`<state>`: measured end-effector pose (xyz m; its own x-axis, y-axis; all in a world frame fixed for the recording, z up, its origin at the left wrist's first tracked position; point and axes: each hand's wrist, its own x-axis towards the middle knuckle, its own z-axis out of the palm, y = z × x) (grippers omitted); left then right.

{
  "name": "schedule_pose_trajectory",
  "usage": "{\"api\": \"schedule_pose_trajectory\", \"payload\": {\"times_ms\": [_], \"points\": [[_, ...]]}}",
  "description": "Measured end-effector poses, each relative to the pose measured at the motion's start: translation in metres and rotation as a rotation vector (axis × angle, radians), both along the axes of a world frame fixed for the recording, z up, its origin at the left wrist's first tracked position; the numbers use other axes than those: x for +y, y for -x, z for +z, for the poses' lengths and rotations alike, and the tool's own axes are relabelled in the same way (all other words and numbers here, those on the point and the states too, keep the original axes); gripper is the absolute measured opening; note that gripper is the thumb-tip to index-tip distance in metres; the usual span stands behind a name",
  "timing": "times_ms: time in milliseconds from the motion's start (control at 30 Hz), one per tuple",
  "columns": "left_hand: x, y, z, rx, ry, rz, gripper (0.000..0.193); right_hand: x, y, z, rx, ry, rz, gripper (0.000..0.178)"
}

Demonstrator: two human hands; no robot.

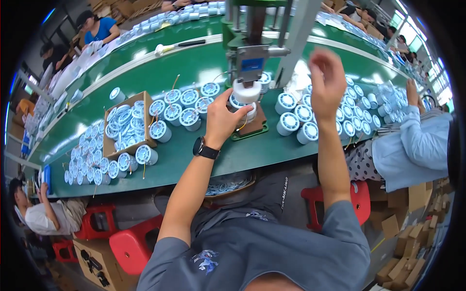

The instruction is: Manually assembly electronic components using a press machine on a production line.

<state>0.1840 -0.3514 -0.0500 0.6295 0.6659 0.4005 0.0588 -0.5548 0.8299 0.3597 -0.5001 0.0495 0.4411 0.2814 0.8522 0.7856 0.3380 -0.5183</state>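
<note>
My left hand is wrapped round a light-blue cylindrical housing under the bench press. The press's round white head sits right over that housing and hides part of it. Its brown and green base rests on the green bench. My right hand is raised right of the press, smeared by motion, with the fingers partly bent; nothing can be made out in it. Below it stand several light-blue housings with spoked tops. More housings with thin wires stand left of my left hand.
An open cardboard box of light-blue rings stands on the left of the green bench, beside rows of housings. A grey post rises behind the press. A mallet lies farther back. A co-worker's sleeve is at right.
</note>
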Motion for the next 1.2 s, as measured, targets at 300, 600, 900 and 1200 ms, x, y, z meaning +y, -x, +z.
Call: {"api": "schedule_pose_trajectory", "payload": {"times_ms": [300,600,900,1200], "points": [[0.016,-0.021,-0.046,-0.132,0.052,-0.124,0.043,0.153,-0.061,0.133,-0.218,-0.360,-0.326,0.053],[0.014,-0.014,-0.055,-0.162,0.231,-0.145,0.049,0.158,-0.061,0.176,0.042,0.045,0.250,0.052],[0.012,-0.006,-0.058,-0.117,0.125,-0.129,0.071,-0.035,0.046,-0.028,-0.209,-0.316,0.510,0.034],[0.017,-0.008,-0.066,-0.200,0.090,-0.129,0.094,-0.048,0.063,-0.062,-0.075,-0.198,0.315,0.013]]}}
